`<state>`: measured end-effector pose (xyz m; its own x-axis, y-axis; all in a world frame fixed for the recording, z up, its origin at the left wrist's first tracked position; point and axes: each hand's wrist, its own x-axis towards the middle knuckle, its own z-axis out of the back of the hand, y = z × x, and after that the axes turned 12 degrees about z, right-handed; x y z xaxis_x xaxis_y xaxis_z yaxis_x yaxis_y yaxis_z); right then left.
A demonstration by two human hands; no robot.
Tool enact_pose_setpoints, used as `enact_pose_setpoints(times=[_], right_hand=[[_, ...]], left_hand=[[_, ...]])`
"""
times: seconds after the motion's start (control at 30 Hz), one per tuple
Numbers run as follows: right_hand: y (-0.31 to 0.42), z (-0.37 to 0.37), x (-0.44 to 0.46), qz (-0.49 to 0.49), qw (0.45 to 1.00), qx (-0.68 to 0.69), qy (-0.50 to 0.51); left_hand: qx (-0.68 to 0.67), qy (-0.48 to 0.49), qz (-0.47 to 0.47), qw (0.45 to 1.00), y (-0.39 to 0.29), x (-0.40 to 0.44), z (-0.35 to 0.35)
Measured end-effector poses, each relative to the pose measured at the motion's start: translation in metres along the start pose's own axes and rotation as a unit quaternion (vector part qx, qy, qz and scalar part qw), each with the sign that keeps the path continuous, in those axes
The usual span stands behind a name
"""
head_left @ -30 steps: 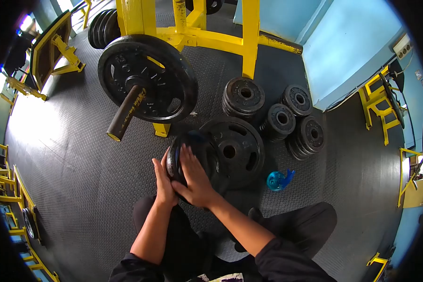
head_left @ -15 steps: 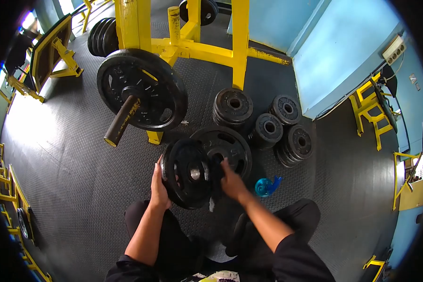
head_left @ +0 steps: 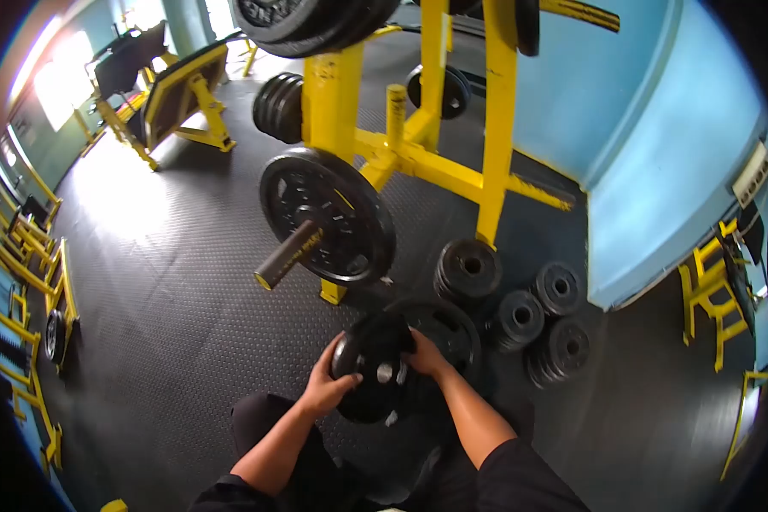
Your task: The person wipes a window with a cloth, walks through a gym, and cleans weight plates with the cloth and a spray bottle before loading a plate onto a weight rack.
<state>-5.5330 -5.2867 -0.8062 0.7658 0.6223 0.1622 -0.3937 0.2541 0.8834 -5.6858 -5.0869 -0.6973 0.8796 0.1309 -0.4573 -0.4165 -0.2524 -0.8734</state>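
Observation:
A black weight plate (head_left: pixel 369 399) stands tilted between my hands, above the floor near my knees, with a pale spot at its centre hole. My left hand (head_left: pixel 328 384) grips its left rim, thumb across the face. My right hand (head_left: pixel 425 353) is at the upper right edge, closed on what looks like a dark cloth (head_left: pixel 391 334), hard to tell from the plate. A small greyish tip shows below it. Behind them a larger plate (head_left: pixel 459 328) lies flat on the floor, partly hidden.
Several stacks of small plates (head_left: pixel 469 266) stand on the rubber floor to the right. A yellow rack (head_left: pixel 333 102) rises ahead, with a large plate (head_left: pixel 358 213) on its peg (head_left: pixel 286 256). Yellow gym benches (head_left: pixel 183 94) stand at the left, and a blue wall (head_left: pixel 640 205) at the right.
The view has tipped up and swung left, so the rack sits lower and further right. My left thumb now lies over the plate's face. The blue object on the floor no longer shows.

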Motion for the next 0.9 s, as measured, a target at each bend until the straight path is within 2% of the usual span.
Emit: enact_pose_setpoints(times=[0.03,0.07,0.1,0.17,0.23,0.3,0.33,0.4,0.47,0.53,0.6,0.63,0.67,0.7,0.73,0.77,0.8,0.83,0.9], right_hand=[[0.003,0.002,0.003,-0.042,0.998,0.027,0.023],[0.003,0.004,0.002,-0.086,0.994,0.052,0.047],[-0.009,0.000,0.001,-0.077,0.994,0.052,0.054],[-0.031,-0.015,0.007,-0.056,0.992,0.013,0.108],[-0.036,-0.024,0.010,-0.058,0.995,-0.004,0.085],[-0.030,-0.031,0.008,-0.065,0.996,-0.020,0.061],[-0.024,-0.032,0.007,-0.041,0.998,-0.016,0.044],[0.001,-0.025,0.005,-0.014,0.999,-0.016,0.042],[0.042,-0.019,0.000,-0.027,0.999,0.012,0.012],[0.085,-0.011,-0.017,-0.029,0.996,-0.067,-0.058],[0.136,0.020,-0.024,-0.038,0.998,0.026,0.033],[0.130,0.013,-0.048,-0.063,0.998,-0.008,-0.013],[0.218,0.044,-0.045,-0.171,0.985,0.031,0.008],[0.209,0.035,-0.073,-0.142,0.988,-0.046,-0.027],[0.243,0.046,-0.086,-0.139,0.987,-0.085,-0.014],[0.287,0.062,-0.095,-0.197,0.979,-0.057,0.013],[0.330,0.075,-0.100,-0.254,0.966,-0.029,0.042],[0.361,0.084,-0.104,-0.255,0.965,-0.035,0.042],[0.414,0.090,-0.113,-0.231,0.971,0.014,-0.054]], left_hand=[[0.013,0.000,-0.017,1.000,0.003,0.000,-0.002],[-0.001,0.000,0.027,1.000,-0.013,-0.013,-0.010],[-0.004,-0.009,0.020,1.000,-0.010,-0.013,-0.011],[0.029,-0.017,-0.068,0.997,-0.001,-0.014,-0.009],[0.027,-0.031,-0.068,0.997,0.005,-0.017,-0.006],[-0.045,-0.117,-0.014,0.992,0.001,-0.028,-0.010],[-0.049,-0.123,-0.015,0.991,0.003,-0.029,-0.004],[-0.067,-0.112,0.067,0.989,0.009,-0.039,0.005],[-0.073,-0.130,0.070,0.986,-0.008,-0.065,0.005],[-0.097,-0.120,0.087,0.984,-0.018,-0.089,0.015],[-0.150,-0.118,0.117,0.975,-0.057,-0.122,0.018],[-0.173,-0.125,0.115,0.970,-0.057,-0.133,0.023],[-0.202,-0.106,0.140,0.964,-0.081,-0.154,0.022],[-0.194,-0.114,0.172,0.959,-0.097,-0.174,0.022],[-0.227,-0.120,0.225,0.940,-0.143,-0.203,0.010],[-0.233,-0.082,0.181,0.952,-0.160,-0.226,0.008],[-0.216,-0.076,0.188,0.955,-0.181,-0.249,0.007],[-0.199,-0.070,0.194,0.958,-0.202,-0.269,0.008],[-0.160,-0.118,0.139,0.970,-0.235,-0.303,0.006]])
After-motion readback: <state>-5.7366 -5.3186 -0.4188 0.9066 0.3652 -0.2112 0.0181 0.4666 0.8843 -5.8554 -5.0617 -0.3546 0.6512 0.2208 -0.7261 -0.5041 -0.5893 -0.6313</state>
